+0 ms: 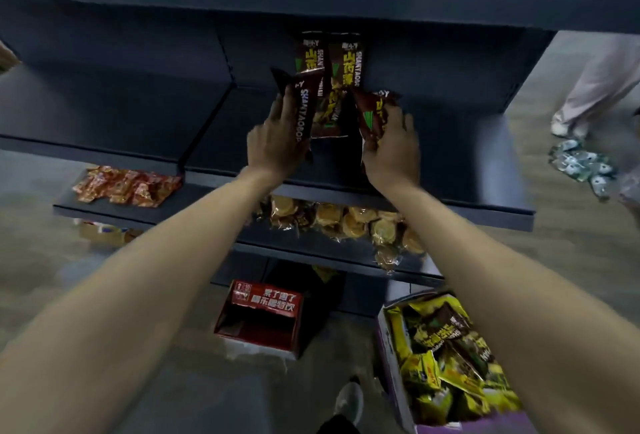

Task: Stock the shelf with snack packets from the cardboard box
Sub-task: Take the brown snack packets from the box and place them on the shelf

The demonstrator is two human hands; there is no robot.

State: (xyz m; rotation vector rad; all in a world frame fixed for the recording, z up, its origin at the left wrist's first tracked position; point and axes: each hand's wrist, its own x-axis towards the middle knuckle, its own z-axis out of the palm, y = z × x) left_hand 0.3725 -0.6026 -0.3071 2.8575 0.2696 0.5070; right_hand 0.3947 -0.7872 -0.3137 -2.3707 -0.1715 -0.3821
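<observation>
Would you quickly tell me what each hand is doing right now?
Left hand: grips one brown snack packet.
Right hand: grips a second brown packet.

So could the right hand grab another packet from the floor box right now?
Probably not yet: the right hand grips a brown packet at the shelf. The cardboard box below that arm is open, nothing covering it.

Brown snack packets [346,63] upright on shelf [450,156], cardboard box [389,357] full

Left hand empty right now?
No, the left hand grips a brown snack packet over the shelf.
</observation>
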